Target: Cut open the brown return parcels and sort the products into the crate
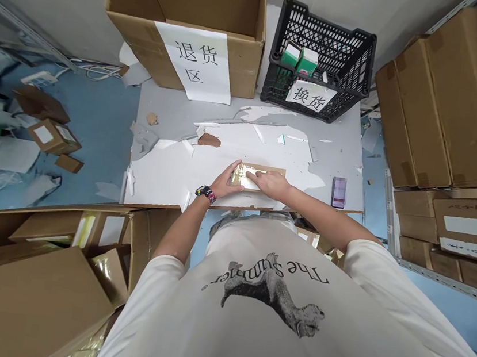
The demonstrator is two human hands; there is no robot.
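Note:
A small cardboard box [280,172] with shiny clear tape and a white label lies on the worn white tabletop [162,163], close to its front edge. My left hand [224,183] grips the box's left end, thumb on the near side and fingers on the far side. Across the top rests my right hand [273,184], its fingers stretched out over the taped label. Whether anything small sits under the right fingertips is hidden. A phone [338,192] lies on the table to the right, apart from both hands.
An open carton [142,45] and a black plastic crate [338,104] holding green-and-white boxes stand at the table's back. Stacked cartons [443,105] fill the shelf at right. A large box of parcels [41,299] stands at lower left. Torn paper scraps [209,139] litter the tabletop.

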